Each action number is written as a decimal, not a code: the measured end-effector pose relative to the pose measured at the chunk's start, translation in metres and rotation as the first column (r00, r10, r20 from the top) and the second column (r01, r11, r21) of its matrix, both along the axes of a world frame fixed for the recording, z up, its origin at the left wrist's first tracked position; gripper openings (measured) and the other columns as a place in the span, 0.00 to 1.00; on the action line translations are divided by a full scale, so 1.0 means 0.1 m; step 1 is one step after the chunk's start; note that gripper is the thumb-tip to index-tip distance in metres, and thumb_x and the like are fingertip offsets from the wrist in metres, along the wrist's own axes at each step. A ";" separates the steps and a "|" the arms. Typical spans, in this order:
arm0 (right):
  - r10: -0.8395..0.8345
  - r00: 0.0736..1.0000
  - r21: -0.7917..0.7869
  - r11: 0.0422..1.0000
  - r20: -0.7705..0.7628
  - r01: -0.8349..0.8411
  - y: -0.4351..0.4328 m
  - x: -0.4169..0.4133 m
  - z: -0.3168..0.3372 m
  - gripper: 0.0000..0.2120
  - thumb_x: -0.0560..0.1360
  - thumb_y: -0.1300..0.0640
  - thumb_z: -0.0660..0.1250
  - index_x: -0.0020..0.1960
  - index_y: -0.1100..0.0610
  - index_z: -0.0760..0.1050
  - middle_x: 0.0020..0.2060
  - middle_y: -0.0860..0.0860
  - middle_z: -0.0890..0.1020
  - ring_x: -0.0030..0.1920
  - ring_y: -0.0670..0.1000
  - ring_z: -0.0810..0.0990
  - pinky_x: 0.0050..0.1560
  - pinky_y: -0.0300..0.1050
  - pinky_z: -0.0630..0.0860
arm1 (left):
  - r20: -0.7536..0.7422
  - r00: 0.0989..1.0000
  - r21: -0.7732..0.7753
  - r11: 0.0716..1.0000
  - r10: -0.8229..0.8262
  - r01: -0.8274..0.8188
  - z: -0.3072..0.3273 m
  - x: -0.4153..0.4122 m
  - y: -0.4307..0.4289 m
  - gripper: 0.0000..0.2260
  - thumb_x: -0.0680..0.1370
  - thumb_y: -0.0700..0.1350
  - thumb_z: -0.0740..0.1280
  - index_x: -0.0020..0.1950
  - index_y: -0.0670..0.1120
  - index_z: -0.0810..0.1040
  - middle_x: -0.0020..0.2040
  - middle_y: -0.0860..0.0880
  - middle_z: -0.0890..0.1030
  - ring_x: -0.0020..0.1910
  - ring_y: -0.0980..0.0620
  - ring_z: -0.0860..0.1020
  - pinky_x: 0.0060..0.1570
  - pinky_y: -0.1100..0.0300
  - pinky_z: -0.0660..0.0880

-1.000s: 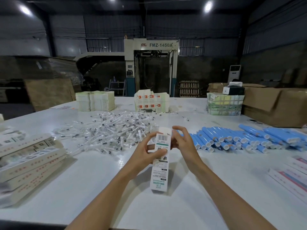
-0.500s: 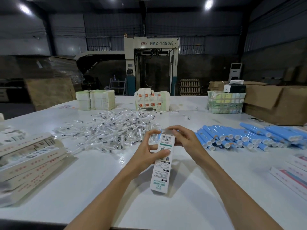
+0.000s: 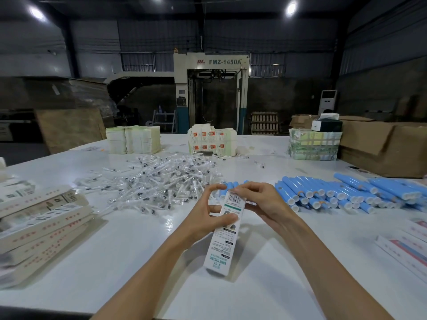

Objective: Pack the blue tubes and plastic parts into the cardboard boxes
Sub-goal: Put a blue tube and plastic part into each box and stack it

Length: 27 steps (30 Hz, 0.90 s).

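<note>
Near the table's (image 3: 115, 250) middle, left hand (image 3: 203, 217) and right hand (image 3: 268, 204) each gripped the tilted box (image 3: 223, 245), fingers curled at its top end. Closing step, apparently; the flap next needs tucking squarely.

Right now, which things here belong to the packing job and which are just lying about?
Job: slim white printed cardboard box, held by left hand and right hand; pile of blue plastic tubes; heap of clear-wrapped plastic parts; stack of white boxes.
Lying about: brown cardboard carton; black tissue box; strapped bundle of flat printed sheets.
</note>
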State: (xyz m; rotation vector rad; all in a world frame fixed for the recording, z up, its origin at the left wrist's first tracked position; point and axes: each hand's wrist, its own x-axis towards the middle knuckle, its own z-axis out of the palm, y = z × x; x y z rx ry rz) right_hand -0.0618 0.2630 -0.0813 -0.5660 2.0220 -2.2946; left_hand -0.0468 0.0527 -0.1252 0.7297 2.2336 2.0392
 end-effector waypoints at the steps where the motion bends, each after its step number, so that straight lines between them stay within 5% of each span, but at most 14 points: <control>1: 0.000 1.000 -0.002 1.000 -0.003 0.000 -0.01 0.01 -0.01 0.10 0.76 0.60 0.76 0.52 0.67 0.85 0.49 0.63 0.86 0.50 0.56 0.86 0.49 0.45 0.82 | -0.002 1.000 -0.001 1.000 0.006 -0.006 0.00 0.00 0.00 0.34 0.74 0.49 0.82 0.73 0.64 0.67 0.54 0.39 0.88 0.48 0.42 0.88 0.44 0.49 0.85; 15: -0.139 0.990 0.032 0.990 -0.033 0.140 -0.08 0.02 -0.06 0.03 0.75 0.62 0.76 0.44 0.61 0.87 0.42 0.61 0.87 0.44 0.56 0.87 0.48 0.47 0.84 | -0.037 0.999 -0.051 0.998 -0.023 0.021 0.02 0.03 0.00 0.33 0.77 0.44 0.80 0.73 0.65 0.67 0.54 0.42 0.89 0.50 0.46 0.87 0.47 0.48 0.85; 21: -0.021 0.995 0.028 0.999 0.101 0.018 0.01 -0.04 -0.03 0.02 0.76 0.66 0.75 0.47 0.65 0.86 0.44 0.60 0.86 0.47 0.56 0.86 0.47 0.44 0.82 | -0.040 0.999 -0.056 0.998 -0.037 0.034 0.01 0.04 0.01 0.35 0.78 0.44 0.80 0.76 0.65 0.66 0.54 0.41 0.89 0.52 0.43 0.87 0.50 0.43 0.86; 27: 0.078 0.974 -0.053 0.996 0.211 -0.068 0.06 -0.05 -0.05 0.08 0.75 0.64 0.75 0.53 0.67 0.86 0.51 0.63 0.86 0.52 0.57 0.86 0.52 0.46 0.82 | -0.038 0.999 -0.049 0.999 -0.024 0.022 -0.01 0.01 0.01 0.34 0.76 0.47 0.81 0.75 0.65 0.68 0.54 0.42 0.89 0.52 0.46 0.88 0.45 0.50 0.85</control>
